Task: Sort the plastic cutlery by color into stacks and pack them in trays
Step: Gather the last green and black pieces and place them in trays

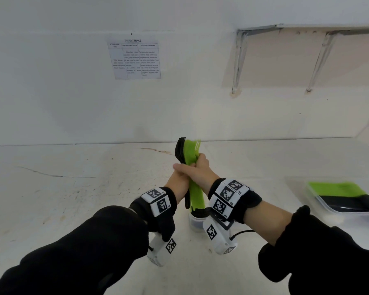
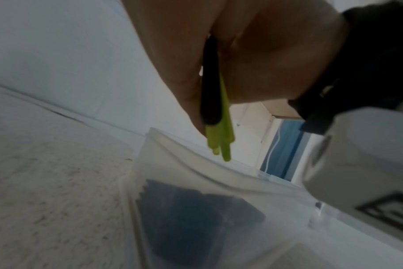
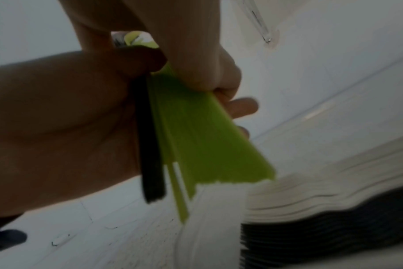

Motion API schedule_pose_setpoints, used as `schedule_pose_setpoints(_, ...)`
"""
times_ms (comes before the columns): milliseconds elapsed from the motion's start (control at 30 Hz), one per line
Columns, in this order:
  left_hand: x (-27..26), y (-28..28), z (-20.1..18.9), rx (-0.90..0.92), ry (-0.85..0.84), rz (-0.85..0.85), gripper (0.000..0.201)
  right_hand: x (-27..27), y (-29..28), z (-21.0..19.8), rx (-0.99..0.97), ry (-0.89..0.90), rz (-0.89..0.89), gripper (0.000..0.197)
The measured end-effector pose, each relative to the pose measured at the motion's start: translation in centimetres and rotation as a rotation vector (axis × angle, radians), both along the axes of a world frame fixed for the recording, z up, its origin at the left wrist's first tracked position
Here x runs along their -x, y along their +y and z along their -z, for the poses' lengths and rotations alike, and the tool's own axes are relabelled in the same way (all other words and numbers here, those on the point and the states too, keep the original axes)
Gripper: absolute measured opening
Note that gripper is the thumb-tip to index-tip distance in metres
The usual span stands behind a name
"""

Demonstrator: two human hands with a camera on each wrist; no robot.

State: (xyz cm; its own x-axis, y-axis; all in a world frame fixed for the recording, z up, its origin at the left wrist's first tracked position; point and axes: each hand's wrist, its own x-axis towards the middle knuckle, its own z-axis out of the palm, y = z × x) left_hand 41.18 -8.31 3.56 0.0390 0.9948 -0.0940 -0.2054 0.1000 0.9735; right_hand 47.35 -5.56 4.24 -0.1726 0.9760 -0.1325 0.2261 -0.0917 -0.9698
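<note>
The white desk (image 1: 73, 199) runs back to a white wall (image 1: 73, 92), and its left half lies open, marked only by scuffs and a thin crack. To the right, near the desk's right side, a clear plastic tray (image 1: 320, 207) holds a green stack behind a black stack of cutlery, blurred in the head view. Directly beneath the wrists stands a small clear container (image 2: 196, 182) with dark cutlery inside; it is well apart from the tray.

Both hands meet above that container, raised off the desk. The left hand (image 1: 179, 177) has its fingers curled around a bundle held upright, with its thumb laid across the front. The right hand (image 1: 198, 169) closes over the same bundle from the right side, its fingers wrapped on the green part. The bundle is made of black forks (image 1: 179, 147) on the left and green forks (image 1: 193, 150) on the right, pressed side by side, tines up above the fingers. The green handles (image 3: 207, 145) fan out below the palms, and the black handles (image 3: 150, 154) hang straight beside them, touching. The handle ends hover just above the container's rim, not touching it as far as the left wrist view shows.

A printed sheet (image 1: 136, 59) is on the wall, and shelf brackets (image 1: 239, 60) stand to the right of it.
</note>
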Motion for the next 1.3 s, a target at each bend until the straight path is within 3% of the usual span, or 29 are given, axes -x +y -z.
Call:
schedule_pose_setpoints(100, -0.7, -0.1, -0.2, -0.006, -0.044, 0.015, 0.033, -0.1, 0.0, -0.3, -0.058, -0.006, 0.072, 0.086)
schedule_pose_setpoints(167, -0.6, 0.2, 0.5, -0.045, 0.051, 0.054, 0.046, -0.5, -0.2, -0.2, -0.068, -0.002, 0.080, 0.079)
schedule_pose_setpoints(233, -0.4, 0.1, 0.6, -0.118, 0.222, 0.081, 0.017, -1.1, -0.2, 0.2, -0.078, -0.005, 0.093, 0.076)
schedule_pose_setpoints(267, -0.4, -0.1, 0.4, -0.156, 0.315, 0.085, 0.017, -1.4, -0.2, 0.4, -0.076, 0.001, 0.097, 0.076)
schedule_pose_setpoints(367, -0.3, -0.1, 0.3, -0.249, 0.477, 0.114, 0.027, -2.3, 0.0, 0.6, -0.108, 0.058, 0.075, 0.057)
schedule_pose_setpoints(500, -1.0, 0.0, -0.2, -0.174, 0.598, 0.032, 0.019, -4.0, -0.1, 0.5, -0.058, 0.298, -0.066, 0.040)
schedule_pose_setpoints(600, -1.6, 0.1, -0.2, -0.202, 0.703, 0.039, 0.024, -5.4, -0.7, -0.5, -0.058, 0.314, -0.139, 0.021)
schedule_pose_setpoints(633, -1.7, 0.1, -0.1, -0.227, 0.778, 0.045, 0.026, -6.1, -0.7, -0.7, -0.073, 0.325, -0.131, 0.028)
schedule_pose_setpoints(733, -1.2, 0.2, 0.0, -0.246, 1.003, 0.118, 0.026, -9.0, 0.0, -1.0, -0.093, 0.354, -0.107, 0.082)
schedule_pose_setpoints(767, -1.0, 0.3, -0.1, -0.242, 1.099, 0.164, 0.025, -9.9, 0.1, -1.4, -0.148, 0.245, -0.116, 0.097)
schedule_pose_setpoints(833, -0.9, 0.3, -0.3, -0.248, 1.332, 0.261, 0.023, -11.7, 0.3, -2.7, -0.322, -0.257, -0.219, 0.109)
schedule_pose_setpoints(900, -1.0, 0.3, -0.3, -0.260, 1.554, 0.331, 0.023, -12.4, 0.3, -3.9, -0.515, -0.858, -0.397, 0.101)
schedule_pose_setpoints(967, -1.5, 0.2, -0.2, -0.283, 1.709, 0.343, 0.025, -12.2, 0.4, -4.2, -0.554, -1.139, -0.581, 0.091)
schedule_pose_setpoints(1100, -2.5, 0.3, -0.4, -0.282, 1.790, 0.317, 0.034, -11.0, 0.8, -3.2, -0.490, -1.190, -0.688, 0.054)
schedule_pose_setpoints(1300, -3.3, 0.5, -0.5, -0.263, 1.773, 0.361, 0.076, -10.3, 1.2, -2.0, -0.467, -1.177, -0.732, 0.045)
